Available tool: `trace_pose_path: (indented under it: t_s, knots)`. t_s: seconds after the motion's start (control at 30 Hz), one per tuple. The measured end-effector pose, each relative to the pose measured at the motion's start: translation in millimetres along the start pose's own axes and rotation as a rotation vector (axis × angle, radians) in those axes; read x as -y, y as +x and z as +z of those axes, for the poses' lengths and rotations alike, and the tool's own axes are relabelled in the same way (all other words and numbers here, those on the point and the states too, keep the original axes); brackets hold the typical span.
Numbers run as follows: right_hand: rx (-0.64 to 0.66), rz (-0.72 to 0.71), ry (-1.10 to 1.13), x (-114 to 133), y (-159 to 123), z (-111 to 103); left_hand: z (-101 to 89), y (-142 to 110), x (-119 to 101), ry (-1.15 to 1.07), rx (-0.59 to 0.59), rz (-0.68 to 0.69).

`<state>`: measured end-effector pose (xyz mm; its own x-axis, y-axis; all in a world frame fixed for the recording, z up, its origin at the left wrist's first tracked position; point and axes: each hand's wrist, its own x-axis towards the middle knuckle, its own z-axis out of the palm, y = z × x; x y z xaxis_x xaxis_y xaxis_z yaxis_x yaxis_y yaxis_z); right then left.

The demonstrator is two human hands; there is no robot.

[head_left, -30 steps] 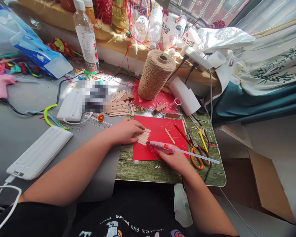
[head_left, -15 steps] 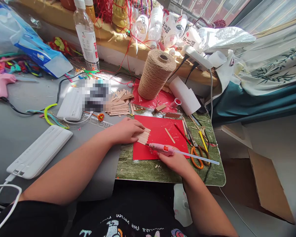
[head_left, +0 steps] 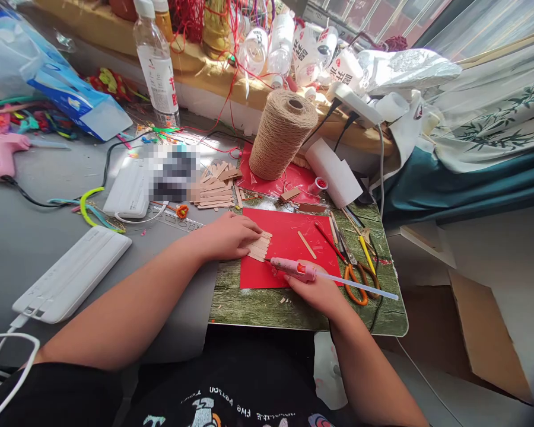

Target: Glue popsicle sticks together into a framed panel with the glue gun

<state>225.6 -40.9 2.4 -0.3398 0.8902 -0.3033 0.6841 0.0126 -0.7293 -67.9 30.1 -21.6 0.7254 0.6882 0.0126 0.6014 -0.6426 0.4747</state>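
Note:
A row of wooden craft sticks [head_left: 260, 248], side by side, lies at the left of a red sheet [head_left: 289, 228]. My left hand [head_left: 231, 236] holds the row down from the left, its curled fingers covering part of the sticks. In my right hand [head_left: 318, 290] is a pink hot glue gun [head_left: 293, 268], with a long clear glue stick [head_left: 360, 286] out of its back end. The gun's nozzle points left, close to the lower right end of the row; I cannot tell if it touches. One loose craft stick [head_left: 307, 244] lies farther right on the sheet.
Scissors [head_left: 356, 284] and a yellow-handled tool [head_left: 366, 252] lie right of the sheet. Behind it stand a twine spool [head_left: 280, 136] and a pile of craft sticks [head_left: 213, 191]. White power banks [head_left: 73, 273] and another pink glue gun [head_left: 4, 151] are at left.
The glue gun in my right hand has shifted very slightly to the right. My left hand and the row of craft sticks stay in place.

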Motion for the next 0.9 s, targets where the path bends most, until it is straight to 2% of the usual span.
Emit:
trace_pose_path:
  t_s: [0.1,0.33,0.43,0.6,0.7,0.73,0.9]
  knots:
    - [-0.046,-0.004,0.024,-5,0,1,-0.7,0,-1,-0.003,0.006,-0.001]
    - [-0.001,-0.051,0.109,-1,-2,-2,-0.4,0,0,-0.004,-0.003,0.002]
    - [-0.033,-0.055,0.099,-1,2,-2,0.0,1,0,0.004,-0.005,-0.003]
    - [-0.254,-0.002,0.296,-18,12,-4,-1.3,0,0,0.003,-0.006,0.0]
    - [-0.525,0.093,0.365,-39,18,-19,-3.4,0,-1,0.003,0.002,-0.002]
    - [-0.594,0.085,0.355,-46,21,-26,-4.1,0,-2,0.005,0.003,-0.002]
    - [-0.608,0.039,0.384,-72,33,-54,-4.9,0,-3,0.02,-0.008,-0.005]
